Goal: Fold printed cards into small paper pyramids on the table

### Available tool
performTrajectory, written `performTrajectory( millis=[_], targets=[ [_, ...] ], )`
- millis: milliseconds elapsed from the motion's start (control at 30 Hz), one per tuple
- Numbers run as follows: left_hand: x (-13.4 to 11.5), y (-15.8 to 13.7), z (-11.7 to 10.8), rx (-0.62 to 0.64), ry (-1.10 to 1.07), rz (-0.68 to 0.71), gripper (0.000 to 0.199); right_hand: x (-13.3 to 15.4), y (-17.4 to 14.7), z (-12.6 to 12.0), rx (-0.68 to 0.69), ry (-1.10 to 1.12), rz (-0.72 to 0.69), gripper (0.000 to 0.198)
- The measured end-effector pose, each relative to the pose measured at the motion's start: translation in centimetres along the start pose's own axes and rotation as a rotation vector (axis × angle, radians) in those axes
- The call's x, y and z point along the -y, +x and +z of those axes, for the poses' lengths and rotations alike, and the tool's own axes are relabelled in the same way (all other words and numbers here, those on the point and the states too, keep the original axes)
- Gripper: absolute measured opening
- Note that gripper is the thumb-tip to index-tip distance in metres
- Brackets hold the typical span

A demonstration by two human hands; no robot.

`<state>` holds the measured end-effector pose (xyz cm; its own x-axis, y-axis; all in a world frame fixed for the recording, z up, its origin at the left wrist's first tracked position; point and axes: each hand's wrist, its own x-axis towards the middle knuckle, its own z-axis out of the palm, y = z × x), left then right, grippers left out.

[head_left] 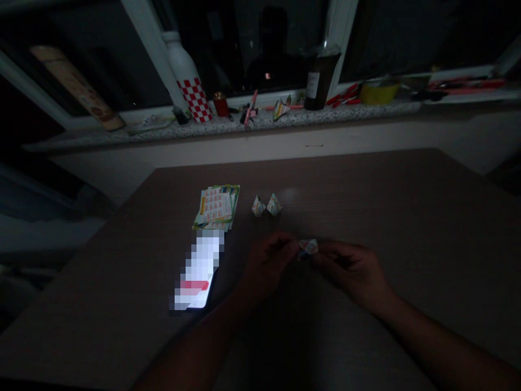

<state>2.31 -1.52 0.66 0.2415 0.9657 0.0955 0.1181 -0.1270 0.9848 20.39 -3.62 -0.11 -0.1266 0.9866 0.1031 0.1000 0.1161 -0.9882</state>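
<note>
Between my two hands is a small folded piece of printed paper, held just above the table. My left hand pinches its left edge with thumb and fingers. On the opposite side, the fingertips of my right hand are closed on the same paper. Two pointed, folded paper shapes stand side by side beyond my left hand. A stack of printed leaflets lies farther left. The room is dark, so the paper's exact folds are hard to make out.
A lit smartphone lies left of my left forearm, its screen blurred. Along the windowsill stand a red-and-white checkered bottle, a patterned cylinder, a dark labelled container, a yellow container and several small items.
</note>
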Motion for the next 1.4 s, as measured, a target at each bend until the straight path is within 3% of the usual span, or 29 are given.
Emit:
performTrajectory(
  millis=[167, 367, 600, 767, 967, 1067, 1267, 1400],
  targets=[
    [-0.5, -0.3, -0.2, -0.013, 0.277, 0.141, 0.024, 0.4, 0.1, -0.2, -0.016, 0.114, 0.079, 0.019],
    [-1.0, -0.4, -0.2, 0.034, 0.451, 0.305, 0.024, 0.5, 0.2, -0.3, 0.000, 0.158, 0.122, 0.027],
    [-1.2, -0.5, -0.2, 0.024, 0.462, 0.329, 0.023, 0.2, 0.2, -0.6, 0.062, 0.127, 0.092, 0.024],
    [-1.1, -0.4, -0.2, 0.075, 0.489, 0.402, 0.021, 0.6, 0.4, -0.5, 0.043, 0.007, -0.045, 0.017],
    [-1.3, -0.6, -0.2, 0.094, 0.451, 0.475, 0.021, 1.5, 0.2, -0.6, 0.032, -0.033, -0.101, 0.017],
    [-1.3, -0.6, -0.3, 0.110, 0.400, 0.469, 0.019, 1.6, 0.1, -0.7, 0.051, -0.069, -0.149, 0.015],
    [-1.1, -0.5, 0.1, 0.180, 0.359, 0.327, 0.021, 1.7, 0.1, -0.7, 0.103, -0.059, -0.150, 0.016],
    [-1.4, -0.8, 0.3, 0.144, 0.369, 0.264, 0.027, 1.3, 0.0, -0.5, 0.072, -0.061, -0.123, 0.017]
  ],
)
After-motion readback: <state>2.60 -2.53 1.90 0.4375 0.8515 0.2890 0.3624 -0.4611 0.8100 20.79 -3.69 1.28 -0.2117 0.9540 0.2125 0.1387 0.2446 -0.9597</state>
